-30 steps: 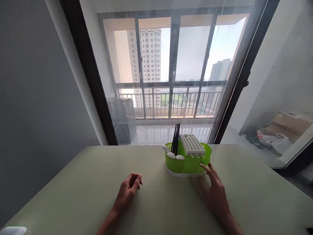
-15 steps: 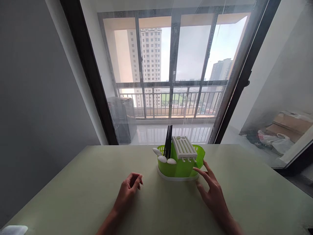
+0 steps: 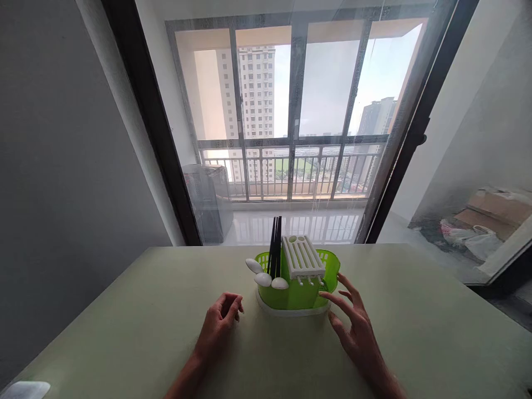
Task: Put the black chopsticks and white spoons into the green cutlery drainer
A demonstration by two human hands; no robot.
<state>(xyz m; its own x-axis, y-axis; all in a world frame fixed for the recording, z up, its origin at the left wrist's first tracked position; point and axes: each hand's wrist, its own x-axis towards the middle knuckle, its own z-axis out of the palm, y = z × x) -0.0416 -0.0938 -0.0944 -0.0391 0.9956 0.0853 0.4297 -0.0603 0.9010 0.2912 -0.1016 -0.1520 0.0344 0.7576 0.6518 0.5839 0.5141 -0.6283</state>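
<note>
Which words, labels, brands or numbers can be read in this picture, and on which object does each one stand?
None can be read. The green utensil holder and its white slotted lid carry no print, the table is plain, and the cardboard box behind the glass is too blurred to show any lettering.

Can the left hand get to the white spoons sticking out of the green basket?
Probably yes. The left hand rests curled on the table, and the white spoons poke out of the green basket's near-left side, with only bare tabletop between. The black chopsticks stand behind the spoons.
</note>
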